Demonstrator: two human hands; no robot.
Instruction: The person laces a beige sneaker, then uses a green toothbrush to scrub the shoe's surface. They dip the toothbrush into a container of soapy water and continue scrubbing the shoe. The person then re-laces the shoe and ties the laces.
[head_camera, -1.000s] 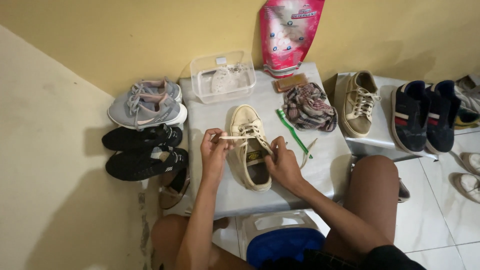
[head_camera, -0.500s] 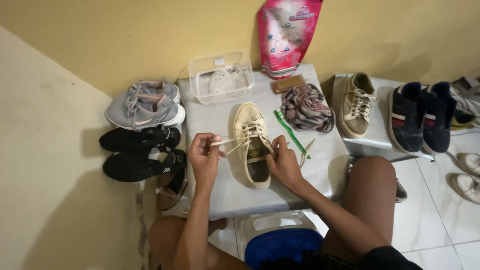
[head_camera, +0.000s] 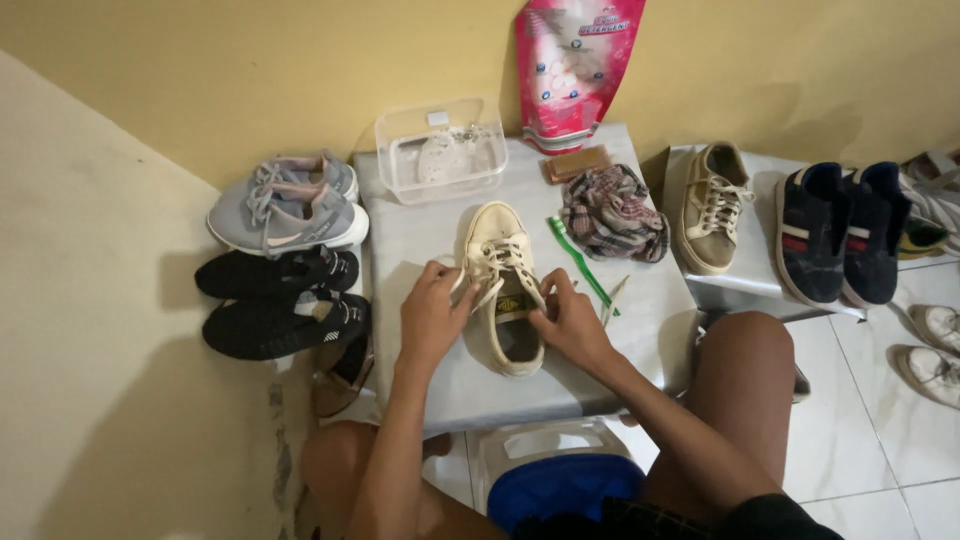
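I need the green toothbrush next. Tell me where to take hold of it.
Take the green toothbrush by its long thin handle, near the middle, coming from above on the right. It lies flat on the grey table, and the right hand is nearest.

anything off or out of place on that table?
Nothing spilled or damaged. The cream shoe sits upright between the left hand and right hand; its laces hang loose. The plaid cloth lies crumpled beside the green toothbrush.

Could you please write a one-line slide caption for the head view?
Both hands, left and right, work the laces of a cream shoe on a grey table.
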